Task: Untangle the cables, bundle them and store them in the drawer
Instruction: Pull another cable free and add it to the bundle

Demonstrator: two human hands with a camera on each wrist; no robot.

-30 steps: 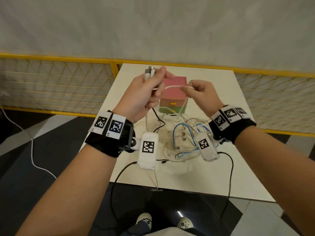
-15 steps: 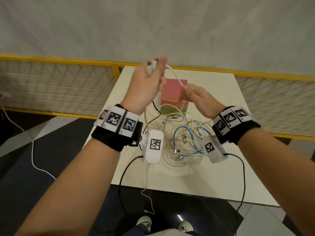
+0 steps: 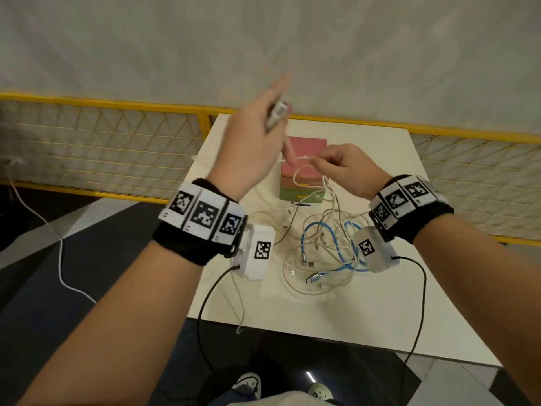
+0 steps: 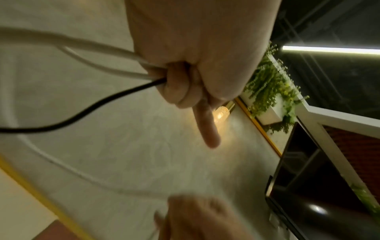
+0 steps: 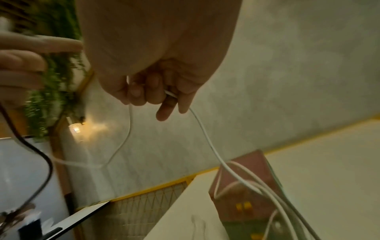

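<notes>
My left hand [image 3: 272,121] is raised over the table's far end and grips the plug ends of a white cable [image 3: 301,177], blurred by motion. In the left wrist view its curled fingers [image 4: 176,84] hold white cable strands [image 4: 92,47] and a thin black cable [image 4: 82,113], with one finger straight. My right hand [image 3: 319,162] pinches the same white cable just in front of the pink and green drawer box [image 3: 304,145]. The right wrist view shows the white cable [image 5: 205,138] running from my right fingers [image 5: 144,91] down past the box [image 5: 246,199]. The tangle of white and blue cables [image 3: 322,250] lies on the table.
The white table [image 3: 380,317] ends close in front of me, with dark floor below. A yellow mesh railing [image 3: 117,148] runs behind the table and a grey wall stands beyond it. A loose white cord [image 3: 58,259] lies on the floor at left.
My left hand has risen and swung left with the plug ends. My right hand stays by the drawer box, pinching the white cable, which now hangs in a loop between the hands.
</notes>
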